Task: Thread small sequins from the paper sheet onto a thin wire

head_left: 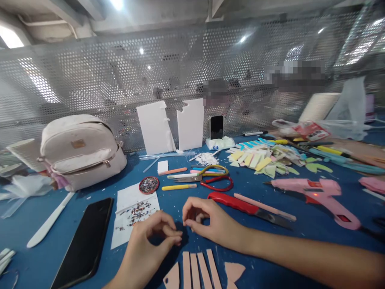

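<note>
My left hand is closed in a pinch, thumb against fingertips, above the blue table. Facing it, my right hand is also pinched, with its fingertips only a short gap away. Anything between either set of fingers is too small or hidden to make out. Just below the hands lie several pink strips, with a pointed pink piece with a hole to their left and a pink tail-shaped piece to their right. Beside my left hand, a white paper holds scattered sequins.
A red lid of sequins, scissors, markers and a red-handled utility knife lie beyond the hands. A pink glue gun rests at right. Left are a phone, a white knife and a backpack.
</note>
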The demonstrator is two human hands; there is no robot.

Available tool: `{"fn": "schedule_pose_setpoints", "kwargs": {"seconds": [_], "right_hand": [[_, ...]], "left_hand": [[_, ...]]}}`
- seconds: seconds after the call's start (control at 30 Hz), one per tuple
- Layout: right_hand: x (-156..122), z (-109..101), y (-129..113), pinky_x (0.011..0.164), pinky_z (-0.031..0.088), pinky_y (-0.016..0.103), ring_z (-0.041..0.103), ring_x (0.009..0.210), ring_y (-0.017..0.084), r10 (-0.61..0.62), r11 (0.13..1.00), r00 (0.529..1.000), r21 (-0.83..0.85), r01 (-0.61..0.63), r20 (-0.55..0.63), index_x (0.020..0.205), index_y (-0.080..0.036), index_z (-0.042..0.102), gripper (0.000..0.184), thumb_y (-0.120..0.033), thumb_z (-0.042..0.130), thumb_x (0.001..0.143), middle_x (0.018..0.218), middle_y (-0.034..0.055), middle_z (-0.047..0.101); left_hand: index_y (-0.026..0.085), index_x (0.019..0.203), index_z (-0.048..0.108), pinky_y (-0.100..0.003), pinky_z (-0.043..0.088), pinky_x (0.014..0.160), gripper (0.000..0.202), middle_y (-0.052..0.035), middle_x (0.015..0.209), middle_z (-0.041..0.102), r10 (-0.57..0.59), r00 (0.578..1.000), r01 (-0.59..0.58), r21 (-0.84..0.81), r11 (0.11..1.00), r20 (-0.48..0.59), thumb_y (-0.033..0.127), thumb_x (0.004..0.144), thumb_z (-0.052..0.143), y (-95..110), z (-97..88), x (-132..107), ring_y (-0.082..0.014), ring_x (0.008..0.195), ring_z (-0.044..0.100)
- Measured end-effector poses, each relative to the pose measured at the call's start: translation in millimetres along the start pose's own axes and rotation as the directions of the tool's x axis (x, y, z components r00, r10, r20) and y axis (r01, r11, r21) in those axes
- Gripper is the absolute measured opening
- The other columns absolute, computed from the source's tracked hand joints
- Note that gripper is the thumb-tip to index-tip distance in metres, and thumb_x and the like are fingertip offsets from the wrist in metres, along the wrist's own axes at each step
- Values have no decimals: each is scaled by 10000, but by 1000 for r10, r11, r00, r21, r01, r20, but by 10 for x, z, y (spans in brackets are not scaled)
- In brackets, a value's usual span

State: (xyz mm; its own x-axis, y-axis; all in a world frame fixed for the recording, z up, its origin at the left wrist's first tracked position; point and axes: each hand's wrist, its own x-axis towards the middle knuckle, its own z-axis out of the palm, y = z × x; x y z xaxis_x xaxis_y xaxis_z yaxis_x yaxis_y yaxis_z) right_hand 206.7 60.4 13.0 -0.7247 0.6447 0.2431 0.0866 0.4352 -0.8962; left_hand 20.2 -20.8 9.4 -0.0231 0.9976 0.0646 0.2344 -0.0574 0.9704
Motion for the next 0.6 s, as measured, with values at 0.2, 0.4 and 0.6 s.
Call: {"fn": "schedule_pose_setpoints", "kwargs": {"seconds": [0.2,0.4,0.6], "right_hand": [[44,-28,41,594,431,213,574,672,115,37,999,999,21,-37,17,834,-163,754,82,-160,672,822,791,20,638],[26,-19,69,511,364,190,492,578,83,87,992,996,91,-85,-25,730,-141,665,92,-206,695,787,724,-7,563],[-25,-26,53,484,315,201,419,540,82,79,997,996,-27,-79,29,748,-175,511,86,-145,564,808,662,-39,489]], "left_hand": [[210,810,590,-252,552,665,163,15,613,757,-49,999,47,-134,990,-13,152,744,727,-37,3,57,-166,620,726],[219,891,634,-226,561,720,242,36,650,760,-62,996,52,-143,988,-66,118,702,748,-58,-24,71,-152,694,735],[219,1018,645,-204,570,692,332,36,681,775,-114,992,100,-212,972,-56,131,713,740,-61,-33,68,-134,656,730]]}}
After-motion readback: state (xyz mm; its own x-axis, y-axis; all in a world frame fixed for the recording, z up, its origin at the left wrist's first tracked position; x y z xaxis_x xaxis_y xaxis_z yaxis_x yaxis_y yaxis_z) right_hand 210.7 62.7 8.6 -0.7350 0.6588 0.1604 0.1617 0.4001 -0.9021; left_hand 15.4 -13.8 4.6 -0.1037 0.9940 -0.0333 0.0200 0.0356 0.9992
